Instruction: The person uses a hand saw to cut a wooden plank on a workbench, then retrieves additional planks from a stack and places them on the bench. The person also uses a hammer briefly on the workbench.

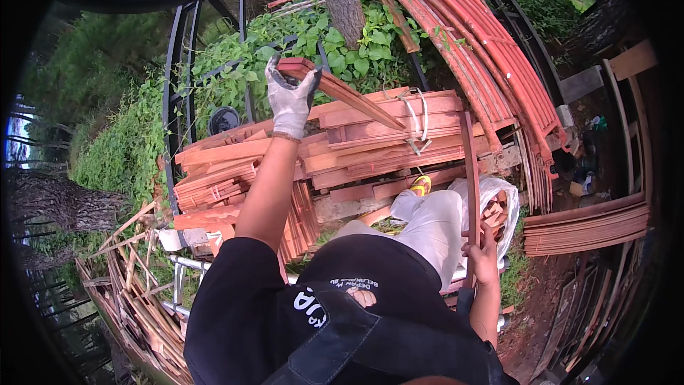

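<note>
Left hand (291,103): I see boards (349,97) pinched at one end, rest slanting right
Right hand (486,255): closed on long slat (472,171), lower part

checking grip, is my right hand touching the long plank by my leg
Touching: the head view shows your right hand curled over the edge of the long plank.

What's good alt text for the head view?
A person's gloved left hand holds a piece of wood over stacked reddish planks, while the bare right hand holds a long wooden strip. A white bag of wood scraps sits by their leg; leafy plants and a tree trunk stand beyond.
</note>
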A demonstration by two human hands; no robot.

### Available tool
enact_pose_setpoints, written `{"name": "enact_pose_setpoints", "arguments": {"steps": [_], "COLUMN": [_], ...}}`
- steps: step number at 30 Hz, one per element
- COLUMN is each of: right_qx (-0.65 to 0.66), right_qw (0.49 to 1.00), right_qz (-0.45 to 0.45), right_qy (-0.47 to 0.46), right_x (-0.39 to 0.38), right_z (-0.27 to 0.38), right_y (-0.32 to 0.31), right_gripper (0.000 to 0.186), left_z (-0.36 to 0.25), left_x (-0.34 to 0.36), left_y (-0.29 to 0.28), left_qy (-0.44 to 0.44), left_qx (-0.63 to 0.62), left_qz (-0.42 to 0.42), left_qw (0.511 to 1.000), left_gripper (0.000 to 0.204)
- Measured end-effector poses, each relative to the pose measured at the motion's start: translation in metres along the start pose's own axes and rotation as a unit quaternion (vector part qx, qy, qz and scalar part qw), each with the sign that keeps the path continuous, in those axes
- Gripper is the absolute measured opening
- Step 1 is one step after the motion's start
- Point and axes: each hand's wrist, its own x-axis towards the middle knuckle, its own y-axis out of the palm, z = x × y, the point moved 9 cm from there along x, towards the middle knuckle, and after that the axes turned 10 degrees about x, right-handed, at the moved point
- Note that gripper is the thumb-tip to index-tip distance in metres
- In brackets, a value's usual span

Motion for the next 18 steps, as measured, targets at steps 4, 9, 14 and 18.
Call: {"name": "enact_pose_setpoints", "arguments": {"steps": [4,9,14,18], "right_qx": [0.066,-0.166,-0.231,-0.241], "right_qw": [0.994,0.973,0.923,0.891], "right_qz": [0.073,0.059,0.021,0.021], "right_qy": [0.038,-0.145,-0.308,-0.384], "right_x": [-0.025,-0.013,0.009,0.014], "right_z": [0.001,0.067,0.162,0.215], "right_y": [0.03,0.062,0.083,0.1], "right_gripper": [0.06,0.061,0.058,0.057], "left_z": [0.027,0.049,0.016,-0.014], "left_x": [-0.002,-0.01,-0.015,-0.034], "left_y": [0.068,0.139,0.181,0.19], "left_qy": [-0.054,-0.046,0.026,0.058], "left_qx": [-0.221,-0.106,0.164,0.192], "left_qz": [0.034,0.105,0.158,0.196], "left_qw": [0.973,0.988,0.973,0.96], "left_gripper": [0.088,0.085,0.089,0.089]}}
